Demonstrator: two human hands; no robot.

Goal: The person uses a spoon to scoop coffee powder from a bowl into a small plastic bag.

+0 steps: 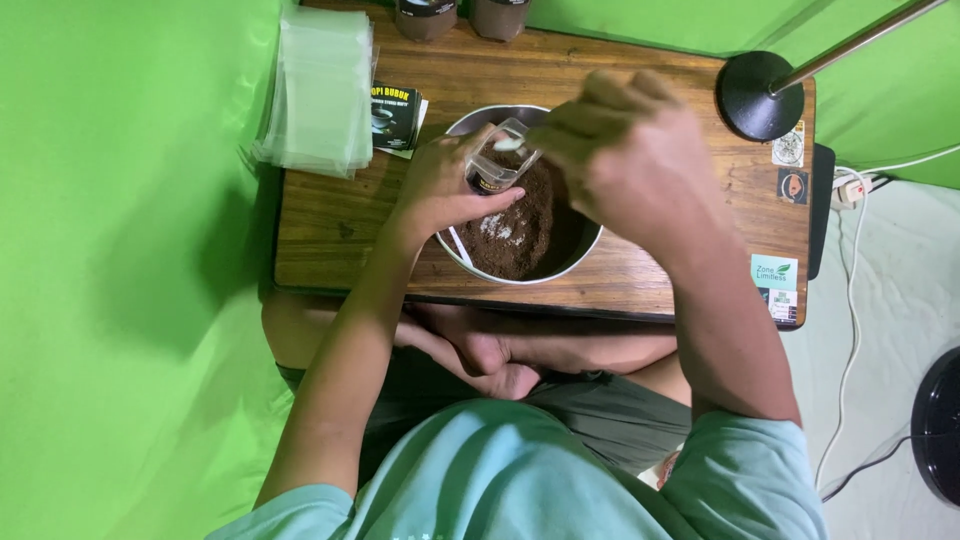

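Step in hand: I read this as filling a small clear pouch (503, 160) with brown powder (525, 225) from the metal bowl (585, 252); the pouch is held tilted over the bowl, mouth up and open.
Left hand (445, 190): my left grip is closed around the pouch, fingers wrapped on its lower part, holding it just above the powder at the bowl's far-left side.
Right hand (625, 150): it hangs over the pouch mouth with fingers bunched; something small and white shows at the fingertips, perhaps a scoop, but I cannot tell what it is or how firmly it is pinched.
Where the pouch is: over the bowl, touching my left hand only, not resting on the desk (330, 230).
Bowl contents: dark brown powder with a few pale specks, and a thin white stick or handle lying at the left inside wall.
Around it: a stack of clear empty bags (318, 90) at the far left of the desk, a small dark printed packet (395, 117) beside it, two dark jars (460, 15) at the far edge, a lamp base (760, 95) at the right.
Next move calls for: I judge it needs a steady pouch mouth kept open and centred over the bowl, so any spill falls back into the powder.
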